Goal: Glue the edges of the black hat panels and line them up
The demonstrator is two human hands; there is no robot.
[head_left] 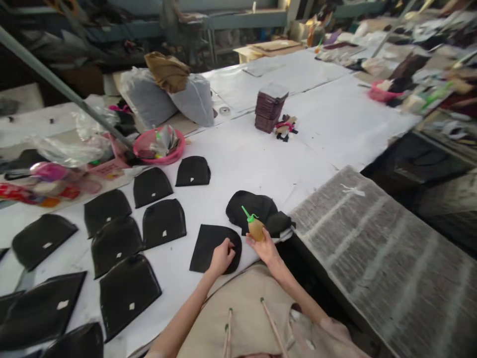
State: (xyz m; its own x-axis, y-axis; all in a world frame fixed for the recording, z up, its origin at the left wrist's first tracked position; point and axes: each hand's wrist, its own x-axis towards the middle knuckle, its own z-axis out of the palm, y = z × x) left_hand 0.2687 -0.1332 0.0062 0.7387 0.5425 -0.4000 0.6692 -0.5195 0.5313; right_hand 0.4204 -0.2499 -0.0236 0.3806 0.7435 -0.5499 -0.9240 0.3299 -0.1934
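My right hand point(265, 245) is wrapped round a small squeeze bottle point(256, 230) of amber liquid with a green nozzle, held upright with a slight lean. My left hand point(222, 257) is closed, its fingers curled over a flat black piece point(204, 246) with one rounded end. Whatever its fingertips pinch, if anything, is hidden. Just beyond the bottle lies a pile of black pieces point(244, 204). To the left, several similar black pieces point(164, 223) are spread out, many with a small white tag.
A pink basket point(178, 149) and large stuffed plastic bags point(145, 99) stand at the back left. A stack of maroon pieces point(269, 109) sits farther back, beside small scraps point(286, 128). A wrapped grey panel point(387, 263) lies to the right. A slanted pole point(63, 82) crosses the left side.
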